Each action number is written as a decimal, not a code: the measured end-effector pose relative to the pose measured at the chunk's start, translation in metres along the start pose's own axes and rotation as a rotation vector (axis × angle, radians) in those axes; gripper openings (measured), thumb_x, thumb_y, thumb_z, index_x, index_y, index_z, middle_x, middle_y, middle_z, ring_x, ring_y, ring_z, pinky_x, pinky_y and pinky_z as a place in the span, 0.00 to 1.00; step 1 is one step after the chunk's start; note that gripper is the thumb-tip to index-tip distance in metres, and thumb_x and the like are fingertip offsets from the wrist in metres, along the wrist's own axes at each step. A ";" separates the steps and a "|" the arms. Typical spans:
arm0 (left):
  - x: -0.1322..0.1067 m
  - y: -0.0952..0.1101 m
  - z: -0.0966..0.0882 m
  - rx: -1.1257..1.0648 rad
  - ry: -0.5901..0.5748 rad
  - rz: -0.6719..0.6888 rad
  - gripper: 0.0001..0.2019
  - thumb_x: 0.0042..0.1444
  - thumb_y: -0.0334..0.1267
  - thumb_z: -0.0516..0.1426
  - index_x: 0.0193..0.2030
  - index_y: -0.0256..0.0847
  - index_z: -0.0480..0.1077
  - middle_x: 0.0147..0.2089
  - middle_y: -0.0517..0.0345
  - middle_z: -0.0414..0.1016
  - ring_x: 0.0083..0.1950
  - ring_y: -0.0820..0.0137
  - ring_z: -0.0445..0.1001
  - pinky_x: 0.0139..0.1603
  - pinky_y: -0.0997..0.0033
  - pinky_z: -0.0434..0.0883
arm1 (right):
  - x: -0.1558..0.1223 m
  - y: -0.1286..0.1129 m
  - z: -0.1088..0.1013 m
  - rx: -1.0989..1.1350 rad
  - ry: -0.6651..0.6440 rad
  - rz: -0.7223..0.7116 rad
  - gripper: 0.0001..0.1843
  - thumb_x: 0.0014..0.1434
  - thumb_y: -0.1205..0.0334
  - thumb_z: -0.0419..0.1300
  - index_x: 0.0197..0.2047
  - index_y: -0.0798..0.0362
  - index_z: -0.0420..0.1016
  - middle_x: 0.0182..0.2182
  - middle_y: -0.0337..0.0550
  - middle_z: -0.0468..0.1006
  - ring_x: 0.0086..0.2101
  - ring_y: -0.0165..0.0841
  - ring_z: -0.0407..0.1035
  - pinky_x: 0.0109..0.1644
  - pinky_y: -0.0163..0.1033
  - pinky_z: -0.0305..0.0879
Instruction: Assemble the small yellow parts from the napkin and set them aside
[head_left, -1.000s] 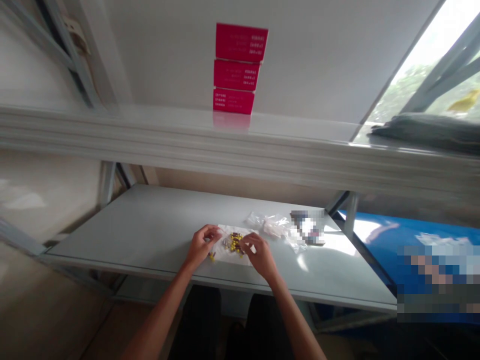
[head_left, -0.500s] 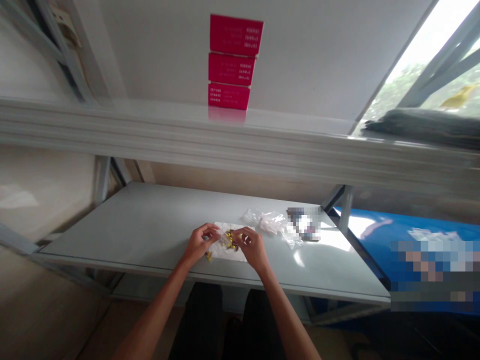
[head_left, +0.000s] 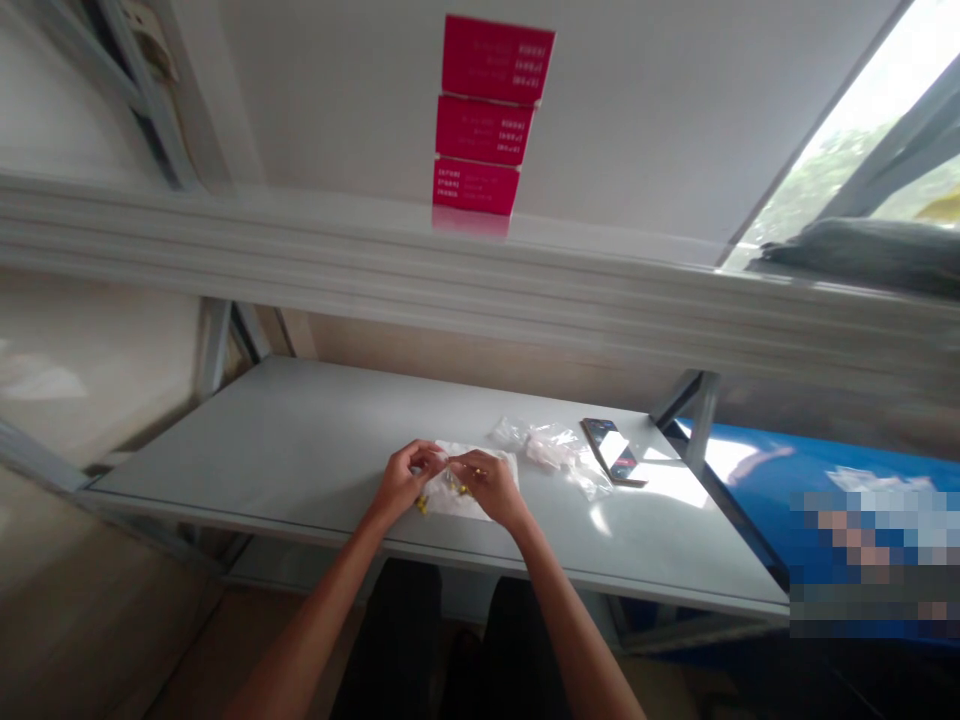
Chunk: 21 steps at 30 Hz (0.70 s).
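Observation:
Over a white sheet [head_left: 448,504] near the table's front edge, my left hand [head_left: 405,478] and my right hand [head_left: 491,485] meet at the fingertips. Both are closed in a pinch. Whatever lies between the fingers is too small to make out. Several small yellow pieces [head_left: 463,490] rest on the sheet, partly hidden by my right hand. A few other yellow bits [head_left: 422,504] lie by the sheet's left edge, just below my left hand.
Crumpled clear plastic bags [head_left: 551,450] lie right of the sheet, beside a phone [head_left: 615,452]. Above the grey table [head_left: 300,430] runs a shelf [head_left: 360,265] with stacked red boxes [head_left: 484,130]. A blue surface [head_left: 757,470] and a blurred-out area are at right.
My right hand has moved left, and its fingertips now meet those of my left hand. The view has shifted slightly.

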<state>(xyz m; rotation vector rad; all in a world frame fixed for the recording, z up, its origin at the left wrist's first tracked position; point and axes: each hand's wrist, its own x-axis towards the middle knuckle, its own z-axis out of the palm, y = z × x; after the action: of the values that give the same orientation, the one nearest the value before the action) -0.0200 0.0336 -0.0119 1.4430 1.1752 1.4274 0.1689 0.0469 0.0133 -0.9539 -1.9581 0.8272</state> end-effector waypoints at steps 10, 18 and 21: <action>-0.001 -0.003 0.000 -0.086 0.015 -0.047 0.18 0.56 0.51 0.62 0.46 0.40 0.76 0.36 0.55 0.80 0.33 0.70 0.75 0.34 0.72 0.71 | 0.005 -0.004 -0.007 -0.053 -0.024 0.011 0.13 0.62 0.64 0.62 0.48 0.46 0.83 0.38 0.42 0.83 0.33 0.32 0.76 0.36 0.34 0.70; 0.000 -0.003 0.000 -0.046 0.051 -0.083 0.19 0.52 0.52 0.65 0.43 0.38 0.78 0.39 0.51 0.81 0.37 0.67 0.76 0.37 0.70 0.74 | 0.004 0.000 -0.010 -0.045 -0.057 0.046 0.13 0.61 0.62 0.63 0.48 0.48 0.83 0.38 0.43 0.83 0.31 0.31 0.74 0.35 0.34 0.70; -0.001 -0.002 0.000 -0.030 0.049 -0.076 0.19 0.52 0.52 0.65 0.43 0.38 0.79 0.40 0.51 0.81 0.38 0.66 0.77 0.38 0.70 0.74 | 0.003 0.000 -0.011 -0.018 -0.105 0.046 0.12 0.60 0.60 0.64 0.46 0.49 0.84 0.36 0.43 0.83 0.29 0.31 0.72 0.31 0.33 0.69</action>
<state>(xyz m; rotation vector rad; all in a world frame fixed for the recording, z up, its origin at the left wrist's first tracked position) -0.0203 0.0332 -0.0137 1.3355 1.2217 1.4288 0.1768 0.0519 0.0196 -0.9872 -2.0429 0.9039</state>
